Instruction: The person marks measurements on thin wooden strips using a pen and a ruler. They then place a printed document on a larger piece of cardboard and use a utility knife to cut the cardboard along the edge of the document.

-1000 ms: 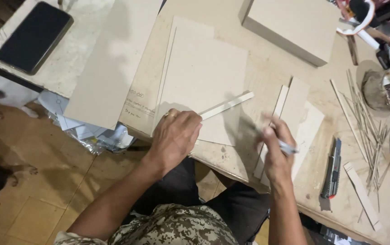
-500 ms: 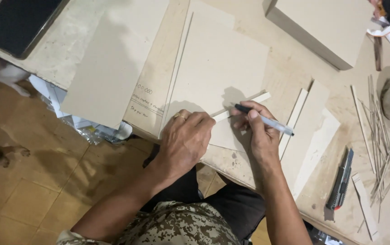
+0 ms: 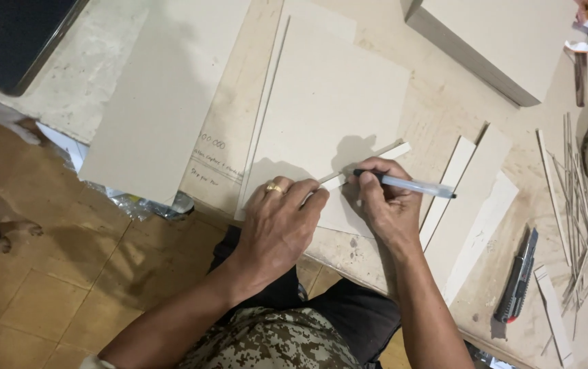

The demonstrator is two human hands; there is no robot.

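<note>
Two hands working one mark-out step. Right hand [image 3: 384,205] pinching pen [image 3: 407,183], fingers closed round barrel, tip touching narrow strip [image 3: 376,159]. Left hand [image 3: 282,222] pressing flat, fingers spread, clamping strip against cardboard sheet [image 3: 335,109] at counter [image 3: 437,102] edge. Judging: line being ruled along strip; next move needing strip held steady. Utility knife [image 3: 518,277] lying well right, untouched.

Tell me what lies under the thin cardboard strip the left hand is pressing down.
The cardboard strip lies on a large cardboard sheet, itself on the worktable. The left hand and right hand, holding a pen, cover the strip's near end.
</note>
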